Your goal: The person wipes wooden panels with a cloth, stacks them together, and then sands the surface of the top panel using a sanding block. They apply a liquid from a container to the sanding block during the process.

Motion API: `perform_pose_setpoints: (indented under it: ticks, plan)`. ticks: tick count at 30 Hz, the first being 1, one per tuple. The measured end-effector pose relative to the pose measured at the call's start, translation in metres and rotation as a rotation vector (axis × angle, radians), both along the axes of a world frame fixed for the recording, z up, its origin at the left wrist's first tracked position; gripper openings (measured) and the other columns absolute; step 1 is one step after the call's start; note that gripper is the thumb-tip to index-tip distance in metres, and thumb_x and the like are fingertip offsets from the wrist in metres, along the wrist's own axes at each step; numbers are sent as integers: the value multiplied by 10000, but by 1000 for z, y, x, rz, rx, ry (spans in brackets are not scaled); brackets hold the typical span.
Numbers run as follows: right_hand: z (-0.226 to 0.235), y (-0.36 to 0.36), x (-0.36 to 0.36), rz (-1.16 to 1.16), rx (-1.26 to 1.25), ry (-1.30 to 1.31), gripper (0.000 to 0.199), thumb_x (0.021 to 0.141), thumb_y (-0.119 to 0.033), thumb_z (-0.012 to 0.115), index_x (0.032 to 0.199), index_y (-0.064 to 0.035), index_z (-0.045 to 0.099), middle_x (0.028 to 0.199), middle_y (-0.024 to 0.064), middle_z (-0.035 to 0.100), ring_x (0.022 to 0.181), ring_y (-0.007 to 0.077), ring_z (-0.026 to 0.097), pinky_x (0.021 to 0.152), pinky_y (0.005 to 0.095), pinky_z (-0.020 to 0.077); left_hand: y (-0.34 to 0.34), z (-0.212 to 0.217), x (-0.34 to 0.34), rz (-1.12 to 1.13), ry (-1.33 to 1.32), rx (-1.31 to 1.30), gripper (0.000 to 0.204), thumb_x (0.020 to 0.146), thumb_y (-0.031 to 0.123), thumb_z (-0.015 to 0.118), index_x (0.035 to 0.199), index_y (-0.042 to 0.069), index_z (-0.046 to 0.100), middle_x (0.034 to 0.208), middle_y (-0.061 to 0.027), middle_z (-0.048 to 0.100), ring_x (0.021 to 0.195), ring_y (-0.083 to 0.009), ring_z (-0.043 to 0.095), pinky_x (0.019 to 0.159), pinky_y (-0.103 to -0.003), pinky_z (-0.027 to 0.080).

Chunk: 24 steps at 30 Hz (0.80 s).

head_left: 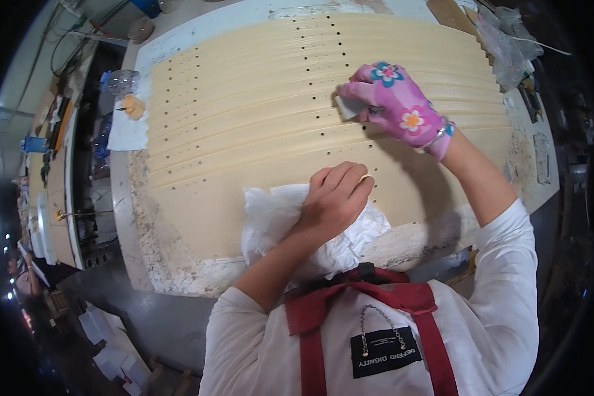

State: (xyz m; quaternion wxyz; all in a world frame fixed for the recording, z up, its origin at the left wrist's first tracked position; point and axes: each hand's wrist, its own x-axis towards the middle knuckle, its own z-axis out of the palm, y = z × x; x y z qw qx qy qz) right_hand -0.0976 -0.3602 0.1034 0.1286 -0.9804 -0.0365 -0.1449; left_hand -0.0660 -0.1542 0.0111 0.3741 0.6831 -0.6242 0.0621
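A large cream panel (257,125) with shallow ridges and several rows of small dark holes lies on the worktable. My right hand (402,109) wears a pink flowered glove. Its fingers are closed on a small flat grey-white piece (351,107), which touches the panel near a line of holes; its exact kind cannot be told. My bare left hand (336,198) rests on the panel's near part, fingers loosely bent, its fingertips partly hidden. Crumpled white sheeting (270,211), either paper or thin cloth, lies under that hand and wrist.
The worktable (171,251) has a stained, worn rim. A clear bottle (122,82) and an orange-yellow lump (133,107) are at its left edge. Clear plastic bags (508,49) lie at the far right. A person (28,277) is at the far left.
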Motion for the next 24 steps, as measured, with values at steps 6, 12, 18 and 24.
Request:
perform_pose_setpoints:
  ticks: [6, 12, 18, 24]
  plan:
    - [6, -74, -75, -224, 169, 159, 461, 718, -60, 709, 1166, -62, 601, 1019, 122, 598, 939, 305, 594, 830, 388, 486, 59, 24, 30, 43, 202, -91, 203, 818, 91, 676, 1015, 122, 642, 1087, -64, 594, 1083, -268, 561, 867, -409, 462]
    - [21, -135, -142, -533, -159, 206, 498, 687, 59, 670, 1169, -42, 597, 1013, 119, 599, 952, 324, 591, 816, 390, 490, 197, 11, 141, 1000, 395, -321, 359, 970, 168, 496, 1285, -3, 491, 1269, -141, 517, 1186, -248, 489, 1016, -365, 365]
    - [41, -63, -85, -345, -70, 44, 439, 724, -37, 704, 1151, -32, 603, 1006, 133, 607, 964, 326, 594, 820, 400, 477, 246, -54, 202, 1006, 273, -110, 365, 963, 174, 491, 1264, -31, 491, 1225, -205, 523, 1144, -320, 498, 995, -385, 375]
    - [8, 25, 8, 41, -30, 4, 451, 773, -304, 686, 1149, -66, 609, 970, 117, 608, 895, 304, 594, 798, 412, 451, 224, -75, 235, 780, 364, 376, 421, 866, 186, 572, 1224, -26, 509, 1214, -240, 537, 1126, -392, 502, 959, -419, 404]
